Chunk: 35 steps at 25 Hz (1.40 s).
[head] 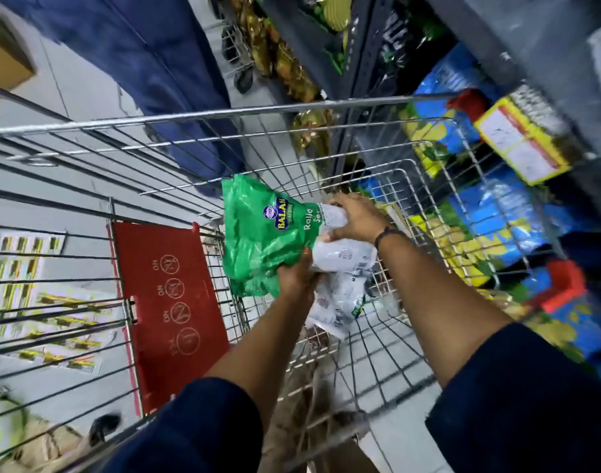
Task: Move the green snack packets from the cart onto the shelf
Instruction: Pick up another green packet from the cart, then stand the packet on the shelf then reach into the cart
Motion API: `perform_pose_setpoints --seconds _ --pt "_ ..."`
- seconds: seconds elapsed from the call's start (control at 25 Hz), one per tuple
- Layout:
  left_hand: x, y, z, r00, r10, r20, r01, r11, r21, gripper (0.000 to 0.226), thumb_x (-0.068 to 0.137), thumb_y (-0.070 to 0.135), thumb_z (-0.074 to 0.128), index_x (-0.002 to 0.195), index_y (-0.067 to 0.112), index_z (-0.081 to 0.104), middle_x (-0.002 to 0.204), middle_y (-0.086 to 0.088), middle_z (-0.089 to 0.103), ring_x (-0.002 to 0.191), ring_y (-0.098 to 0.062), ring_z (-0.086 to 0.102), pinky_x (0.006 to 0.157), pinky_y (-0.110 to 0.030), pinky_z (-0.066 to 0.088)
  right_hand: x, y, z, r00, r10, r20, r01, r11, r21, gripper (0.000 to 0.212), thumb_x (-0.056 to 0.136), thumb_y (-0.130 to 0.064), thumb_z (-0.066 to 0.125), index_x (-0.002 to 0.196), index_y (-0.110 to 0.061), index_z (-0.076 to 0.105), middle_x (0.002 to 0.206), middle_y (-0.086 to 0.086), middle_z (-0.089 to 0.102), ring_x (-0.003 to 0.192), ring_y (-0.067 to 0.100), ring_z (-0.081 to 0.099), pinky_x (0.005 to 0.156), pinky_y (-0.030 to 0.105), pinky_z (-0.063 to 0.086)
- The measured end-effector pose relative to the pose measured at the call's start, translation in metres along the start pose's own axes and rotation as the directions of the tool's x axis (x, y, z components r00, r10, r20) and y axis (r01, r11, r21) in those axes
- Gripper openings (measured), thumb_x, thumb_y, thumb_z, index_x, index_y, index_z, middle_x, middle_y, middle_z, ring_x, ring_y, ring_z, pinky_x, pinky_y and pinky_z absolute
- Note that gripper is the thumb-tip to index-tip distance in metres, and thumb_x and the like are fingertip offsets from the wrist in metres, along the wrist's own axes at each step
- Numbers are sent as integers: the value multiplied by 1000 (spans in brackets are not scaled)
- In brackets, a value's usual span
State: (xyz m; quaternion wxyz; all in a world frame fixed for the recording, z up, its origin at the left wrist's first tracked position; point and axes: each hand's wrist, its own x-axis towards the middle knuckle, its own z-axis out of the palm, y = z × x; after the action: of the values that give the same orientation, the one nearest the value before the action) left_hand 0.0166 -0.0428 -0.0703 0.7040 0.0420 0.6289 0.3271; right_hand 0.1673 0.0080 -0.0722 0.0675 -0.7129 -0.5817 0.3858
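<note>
Both of the person's hands are inside the wire cart (292,112), closed on a bundle of green snack packets (261,233). The left hand (297,273) clamps the lower edge of the bundle at about 6 o'clock from the green front. The right hand (355,218) is wrapped over the white printed backs of the packets at about 3 o'clock. The bundle is held clear above the cart floor, just beside the red flap (166,302), which lies at 8 o'clock from it.

Handling judgement:
- Weight: light; the film looks air-filled and crumpled, so the load should be small for two hands.
- Stiffness: soft and yielding; the packets fold and sag where unsupported, as the white ones drooping at 5 o'clock show.
- Surface: glossy film, likely slippery; loose packets may slide out of the stack.
- Fragility: contents are probably brittle, so squeeze lightly.

Recommended hold: press the stack from opposite sides, near the sealed edges, and support the hanging lower packets. The shelf (370,35) stands at 1 o'clock, well apart from the bundle
</note>
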Motion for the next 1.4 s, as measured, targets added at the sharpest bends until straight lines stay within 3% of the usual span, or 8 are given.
perform_pose_setpoints --seconds 0.12,0.24,0.48,0.56,0.76,0.92,1.2,1.4 --pt "-46 15 -8 973 200 117 -214 968 129 21 88 5 54 107 8 47 93 -5 60 79 -18 59 64 -32 54 -55 -19 -18 986 -10 -165 38 986 163 80 49 -46 84 118 -20 53 124 15 57 114 35 53 94 51 46" --pt "-105 31 -12 898 354 262 -418 873 250 7 86 5 56 89 10 59 75 6 71 70 -12 63 69 -32 52 -126 -41 -44 932 -8 -361 130 940 316 85 41 -60 77 112 -18 55 115 17 61 106 32 58 87 45 51" --pt "-251 49 15 522 574 631 -830 511 221 20 80 8 64 98 15 57 99 3 64 78 6 63 78 -14 50 -283 -71 -95 666 136 -734 328 829 452 63 55 -28 84 108 -6 58 111 16 64 105 31 58 92 41 47" --pt "-285 45 31 391 554 735 -904 381 194 34 80 5 64 111 7 51 107 -1 60 79 14 61 76 -7 48 -322 -66 -98 579 246 -778 363 776 515 57 57 -25 84 105 -12 56 105 6 62 100 23 58 85 26 46" --pt "-315 10 66 243 387 890 -970 103 220 63 68 47 63 116 8 50 118 -18 64 108 -30 61 94 -46 49 -402 -44 -86 434 449 -781 378 696 610 53 53 -40 78 96 -26 49 99 -1 58 96 15 55 81 19 44" --pt "-369 -65 119 74 210 975 -990 -99 97 51 76 32 67 109 -5 52 104 -30 66 97 -41 62 74 -39 46 -488 6 -93 212 602 -770 287 715 638 49 66 -22 80 106 -9 54 92 -6 60 87 13 56 62 0 39" --pt "-438 -189 216 -73 -119 990 -997 -25 -76 62 74 35 58 121 -3 46 120 -25 61 112 -36 58 92 -41 46 -586 111 -122 -63 708 -703 147 703 696 45 69 -32 78 103 -12 54 91 1 60 83 15 55 64 24 37" --pt "-448 -241 271 -30 -136 990 -999 -25 -33 48 82 18 62 123 -1 46 122 -24 61 112 -35 58 92 -40 47 -601 173 -155 -95 748 -657 100 663 742 46 71 -31 76 103 -12 50 92 9 62 90 30 61 70 33 42"
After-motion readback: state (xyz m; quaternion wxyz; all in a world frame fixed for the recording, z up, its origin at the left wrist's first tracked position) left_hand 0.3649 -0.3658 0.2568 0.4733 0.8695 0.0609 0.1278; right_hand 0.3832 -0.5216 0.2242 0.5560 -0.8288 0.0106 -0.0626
